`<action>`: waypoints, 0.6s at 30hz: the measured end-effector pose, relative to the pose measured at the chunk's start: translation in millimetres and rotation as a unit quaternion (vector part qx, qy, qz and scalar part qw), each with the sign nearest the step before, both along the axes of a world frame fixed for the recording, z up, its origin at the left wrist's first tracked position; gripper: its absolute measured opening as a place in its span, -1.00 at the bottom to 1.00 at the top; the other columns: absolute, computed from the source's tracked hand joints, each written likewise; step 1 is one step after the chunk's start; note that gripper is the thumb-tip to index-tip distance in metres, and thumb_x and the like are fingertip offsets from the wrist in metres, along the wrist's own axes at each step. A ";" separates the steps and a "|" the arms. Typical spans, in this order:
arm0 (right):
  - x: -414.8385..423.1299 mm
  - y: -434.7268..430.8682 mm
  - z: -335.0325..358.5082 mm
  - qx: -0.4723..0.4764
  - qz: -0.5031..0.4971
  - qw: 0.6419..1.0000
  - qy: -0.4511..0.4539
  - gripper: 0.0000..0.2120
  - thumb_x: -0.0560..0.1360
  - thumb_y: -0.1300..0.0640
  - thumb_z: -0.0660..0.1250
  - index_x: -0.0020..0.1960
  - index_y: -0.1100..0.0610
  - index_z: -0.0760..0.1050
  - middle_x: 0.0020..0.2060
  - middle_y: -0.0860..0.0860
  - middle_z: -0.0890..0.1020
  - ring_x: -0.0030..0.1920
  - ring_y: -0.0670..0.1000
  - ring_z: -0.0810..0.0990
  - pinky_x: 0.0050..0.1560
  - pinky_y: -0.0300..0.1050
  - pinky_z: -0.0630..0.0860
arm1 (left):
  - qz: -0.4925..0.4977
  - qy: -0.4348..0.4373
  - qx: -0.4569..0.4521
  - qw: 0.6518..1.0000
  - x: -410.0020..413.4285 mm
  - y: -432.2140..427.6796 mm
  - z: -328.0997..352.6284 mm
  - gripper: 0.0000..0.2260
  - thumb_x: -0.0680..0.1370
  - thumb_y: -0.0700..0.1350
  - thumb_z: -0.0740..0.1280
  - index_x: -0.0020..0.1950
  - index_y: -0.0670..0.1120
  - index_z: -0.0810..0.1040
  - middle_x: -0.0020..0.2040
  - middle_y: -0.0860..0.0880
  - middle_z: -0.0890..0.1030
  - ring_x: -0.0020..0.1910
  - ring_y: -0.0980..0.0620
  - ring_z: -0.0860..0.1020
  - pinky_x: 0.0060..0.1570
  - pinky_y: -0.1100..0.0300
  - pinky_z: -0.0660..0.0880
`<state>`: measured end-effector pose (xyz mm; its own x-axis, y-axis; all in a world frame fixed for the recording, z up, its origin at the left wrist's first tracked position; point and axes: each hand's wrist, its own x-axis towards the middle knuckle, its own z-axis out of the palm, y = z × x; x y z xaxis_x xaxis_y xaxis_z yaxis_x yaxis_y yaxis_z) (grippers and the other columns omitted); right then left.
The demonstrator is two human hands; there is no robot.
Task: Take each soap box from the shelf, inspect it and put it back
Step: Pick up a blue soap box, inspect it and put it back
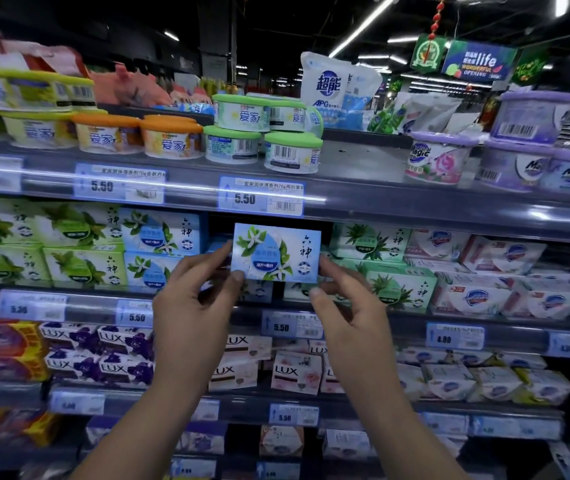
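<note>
A light blue soap box [276, 252] with white flowers and green leaves on its front is held up in front of the second shelf, face toward me. My left hand [195, 303] pinches its lower left corner. At its lower right corner, my right hand [347, 306] pinches the box with thumb and fingers. Behind the box is a dark gap in the shelf row [221, 230]. Matching blue boxes [160, 233] stand stacked just left of that gap.
Green soap boxes [44, 247] fill the left of this shelf, aloe-green ones [394, 282] and white wrapped soaps [505, 271] the right. Round air-freshener tubs [242, 133] sit on the shelf above. LUX boxes [297, 372] line the shelf below. Price tags [262, 195] run along shelf edges.
</note>
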<state>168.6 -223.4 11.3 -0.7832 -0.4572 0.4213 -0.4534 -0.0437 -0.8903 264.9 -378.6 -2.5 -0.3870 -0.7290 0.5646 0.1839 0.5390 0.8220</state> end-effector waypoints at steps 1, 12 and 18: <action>-2.2 -6.3 1.9 0.004 0.007 1.000 -0.016 -0.61 0.63 0.10 0.36 0.43 -0.15 0.54 0.07 -0.20 0.64 -0.01 -0.31 0.62 -0.12 -0.53 0.50 | 0.005 -0.010 -0.004 1.000 -0.7 -5.0 1.4 -0.66 0.60 -0.11 0.43 0.36 0.11 0.61 0.13 0.17 0.61 0.07 0.30 0.61 -0.02 0.45 0.56; -11.7 -43.1 3.3 0.067 0.081 0.990 -0.092 -0.49 0.63 0.05 0.37 0.51 -0.29 0.37 -0.24 0.03 0.72 -0.45 -0.15 0.62 -0.38 -0.25 0.60 | 0.049 -0.165 -0.016 0.985 -0.6 -22.4 -5.8 -0.40 0.62 -0.08 0.41 0.61 0.17 0.30 0.28 -0.05 0.60 -0.04 -0.30 0.62 -0.21 0.01 0.57; -16.9 -45.4 5.4 0.078 0.088 0.989 -0.091 -0.48 0.62 0.06 0.39 0.50 -0.27 0.37 -0.13 0.18 0.73 -0.34 0.04 0.67 -0.22 -0.01 0.67 | 0.069 -0.183 -0.036 0.980 1.1 -19.8 -1.5 -0.41 0.62 -0.13 0.41 0.62 0.11 0.31 0.37 0.06 0.48 0.10 0.03 0.57 -0.19 0.47 0.52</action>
<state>151.6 -268.8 16.7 -0.7415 -0.6420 0.1951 -0.2831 0.0357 -0.9584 266.0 -398.5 -4.0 -0.4733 -0.7527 0.4577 -0.1951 0.5962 0.7788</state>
